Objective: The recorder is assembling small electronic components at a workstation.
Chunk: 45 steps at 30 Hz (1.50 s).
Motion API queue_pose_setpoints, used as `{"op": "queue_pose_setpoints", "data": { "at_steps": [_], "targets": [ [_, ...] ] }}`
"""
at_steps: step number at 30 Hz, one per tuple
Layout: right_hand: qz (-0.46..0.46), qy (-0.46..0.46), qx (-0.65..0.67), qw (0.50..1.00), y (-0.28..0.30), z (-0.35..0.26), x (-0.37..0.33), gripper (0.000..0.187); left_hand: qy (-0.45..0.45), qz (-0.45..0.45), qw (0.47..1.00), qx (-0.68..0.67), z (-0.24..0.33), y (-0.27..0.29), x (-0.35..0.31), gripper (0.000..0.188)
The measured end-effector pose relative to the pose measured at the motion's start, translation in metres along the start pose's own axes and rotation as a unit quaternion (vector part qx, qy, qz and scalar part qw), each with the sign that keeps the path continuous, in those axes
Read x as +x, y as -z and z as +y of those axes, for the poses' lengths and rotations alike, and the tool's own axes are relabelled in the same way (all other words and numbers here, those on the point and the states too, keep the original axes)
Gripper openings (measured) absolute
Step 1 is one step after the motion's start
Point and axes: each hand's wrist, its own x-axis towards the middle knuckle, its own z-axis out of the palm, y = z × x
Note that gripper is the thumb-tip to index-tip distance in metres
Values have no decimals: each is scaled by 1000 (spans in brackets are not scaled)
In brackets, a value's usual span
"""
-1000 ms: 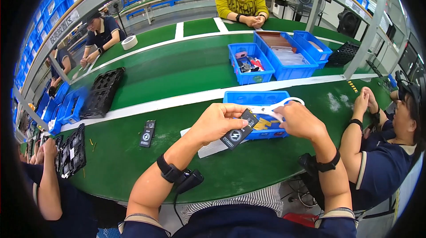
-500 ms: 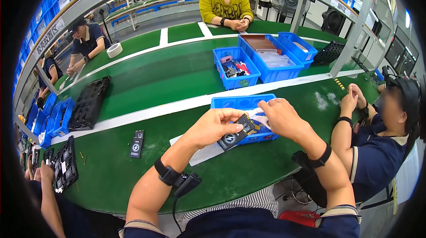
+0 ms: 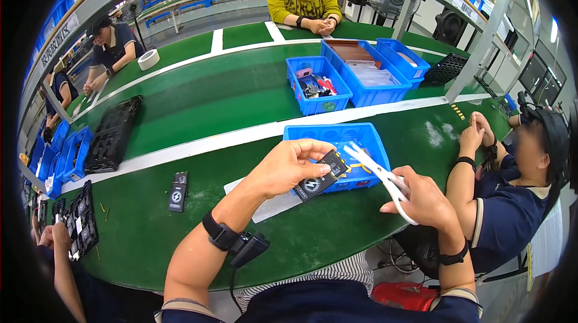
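A flat black phone battery (image 3: 312, 185) with a round white emblem and gold tabs is pinched between the thumb and fingers of my left hand (image 3: 283, 167). My right hand (image 3: 426, 198) is closed round the handles of white scissors (image 3: 385, 180). Their blades are spread and point toward the battery's tabbed end, apart from it. Behind both hands sits a blue bin (image 3: 295, 131) with yellow strips inside. A whitish sheet (image 3: 274, 207) lies partly under my left hand. Two more black batteries (image 3: 177, 196) rest overlapping on the green table to the left.
Blue bins with tools (image 3: 325, 105) and brown and clear sheets (image 3: 391, 95) stand farther back. Black trays (image 3: 114, 133) lie at left. A co-worker (image 3: 512, 190) sits close on my right, another (image 3: 304, 1) across the table. A co-worker's hands (image 3: 54, 236) work at lower left.
My right hand has drawn back to the right and nearer me, away from the battery. The scissors now show fully, with blades apart. My left hand still holds the battery.
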Motion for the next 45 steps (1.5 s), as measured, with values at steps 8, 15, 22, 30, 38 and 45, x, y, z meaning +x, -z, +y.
{"op": "queue_pose_setpoints", "data": {
  "at_steps": [8, 15, 22, 30, 38, 45],
  "targets": [
    [-155, 8, 478, 865, -40, 11, -7, 53, 6, -19, 999, -46, 0, -5, 2, 36],
    [-154, 15, 473, 867, -45, 11, -4, 53, 8, -26, 999, -41, 1, -8, 0, 32],
    [-149, 35, 474, 867, -47, 12, -5, 53, 24, -31, 998, -45, -1, -9, 1, 30],
    [-144, 41, 454, 878, -46, 10, -5, 57, 30, -30, 998, -41, 1, -12, 1, 31],
    [-116, 48, 418, 900, -51, 11, -5, 55, 34, -31, 998, -48, 2, -13, 1, 31],
    [-114, 42, 383, 916, -47, 9, -6, 54, 35, -25, 998, -48, 1, -13, 1, 31]
  ]
}}
